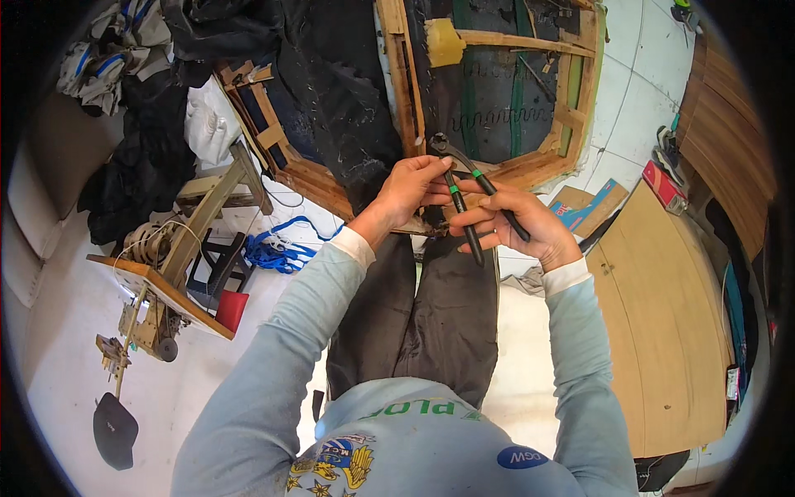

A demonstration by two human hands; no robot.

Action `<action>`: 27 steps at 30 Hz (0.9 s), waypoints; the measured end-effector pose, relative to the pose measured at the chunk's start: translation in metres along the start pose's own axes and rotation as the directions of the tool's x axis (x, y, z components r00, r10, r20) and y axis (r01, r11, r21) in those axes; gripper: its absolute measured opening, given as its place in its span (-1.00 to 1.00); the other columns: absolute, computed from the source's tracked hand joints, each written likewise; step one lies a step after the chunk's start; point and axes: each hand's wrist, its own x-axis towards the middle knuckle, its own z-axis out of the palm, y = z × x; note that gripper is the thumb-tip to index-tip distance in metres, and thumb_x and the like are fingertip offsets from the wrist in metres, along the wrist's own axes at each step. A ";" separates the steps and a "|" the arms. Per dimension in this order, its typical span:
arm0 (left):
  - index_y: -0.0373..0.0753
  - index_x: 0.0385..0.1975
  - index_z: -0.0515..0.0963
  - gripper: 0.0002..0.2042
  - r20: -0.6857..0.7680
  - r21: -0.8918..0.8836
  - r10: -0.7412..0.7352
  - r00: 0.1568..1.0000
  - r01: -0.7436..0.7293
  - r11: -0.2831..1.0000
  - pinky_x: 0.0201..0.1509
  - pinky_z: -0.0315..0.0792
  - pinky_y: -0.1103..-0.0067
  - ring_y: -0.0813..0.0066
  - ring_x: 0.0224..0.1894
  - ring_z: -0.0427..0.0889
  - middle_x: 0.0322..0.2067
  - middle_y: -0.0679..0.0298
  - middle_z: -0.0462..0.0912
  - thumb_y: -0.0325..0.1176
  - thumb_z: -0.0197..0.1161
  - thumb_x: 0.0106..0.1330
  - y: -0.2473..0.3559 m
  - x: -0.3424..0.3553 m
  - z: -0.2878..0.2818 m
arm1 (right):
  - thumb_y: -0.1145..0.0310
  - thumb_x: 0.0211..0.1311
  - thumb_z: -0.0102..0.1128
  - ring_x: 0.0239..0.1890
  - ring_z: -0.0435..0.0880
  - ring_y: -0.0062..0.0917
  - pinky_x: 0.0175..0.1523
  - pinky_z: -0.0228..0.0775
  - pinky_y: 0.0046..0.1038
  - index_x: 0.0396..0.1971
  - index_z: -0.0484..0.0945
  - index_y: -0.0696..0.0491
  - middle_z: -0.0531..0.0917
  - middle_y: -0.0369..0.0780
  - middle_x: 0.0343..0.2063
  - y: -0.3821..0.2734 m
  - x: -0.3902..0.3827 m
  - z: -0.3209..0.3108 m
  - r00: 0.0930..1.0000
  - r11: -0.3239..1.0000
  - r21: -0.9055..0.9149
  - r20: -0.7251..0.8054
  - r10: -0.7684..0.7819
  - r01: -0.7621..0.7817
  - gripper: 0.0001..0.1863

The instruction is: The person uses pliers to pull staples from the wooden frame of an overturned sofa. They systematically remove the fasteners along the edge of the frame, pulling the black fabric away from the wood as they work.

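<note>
A pair of pincers [455,189] with black handles and green bands is held up in front of my lap, its rounded jaws at the top. My right hand [530,224] is wrapped round the two spread handles, fingers between and over them. My left hand [411,189] is closed, with thumb and forefinger pinched at the neck of the pincers just below the jaws. Whether those fingertips also hold something small, I cannot tell. Just beyond my hands is a wooden seat frame [497,178] with dark backing, zigzag springs and green straps.
Black fabric [331,91] drapes over the frame's left part. A sewing machine on a wooden stand [157,290] and blue strapping [280,248] lie on the left. To the right stands a tan wooden panel [662,323], with a flattened cardboard box [592,207] near it.
</note>
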 end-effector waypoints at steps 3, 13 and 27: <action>-0.22 -0.08 0.64 -0.72 0.024 -0.079 0.004 1.000 -0.002 0.997 -0.14 0.73 0.60 0.47 -0.21 0.81 -0.15 0.14 0.82 -0.09 0.31 0.60 -0.004 0.003 -0.002 | 0.28 0.61 0.02 -0.04 0.82 -0.06 0.11 0.74 -0.06 0.53 0.28 0.22 0.75 0.11 -0.04 0.001 0.000 0.010 0.998 1.000 -0.013 -0.070 -0.001 0.000 -0.39; -0.18 0.05 0.65 -0.70 0.089 -0.023 0.023 0.996 -0.021 1.000 -0.03 0.74 0.56 0.50 -0.11 0.82 -0.08 0.20 0.82 -0.08 0.28 0.62 -0.007 -0.003 -0.009 | 0.25 0.63 0.09 -0.40 0.69 -0.53 -0.32 0.64 -0.37 0.45 0.43 0.04 0.51 -0.36 -0.49 0.048 0.020 0.030 0.906 0.961 -0.267 -0.389 -0.169 0.065 -0.51; -0.16 0.05 0.66 -0.72 0.022 0.024 0.040 0.999 -0.041 0.999 -0.06 0.71 0.57 0.59 -0.19 0.76 -0.15 0.33 0.77 -0.08 0.21 0.66 -0.032 -0.017 -0.066 | 0.30 0.62 0.01 0.04 0.83 -0.44 -0.01 0.68 -0.34 0.55 0.26 0.05 0.82 -0.06 -0.10 0.125 0.064 0.064 0.872 0.896 -0.427 -0.385 -0.302 0.122 -0.42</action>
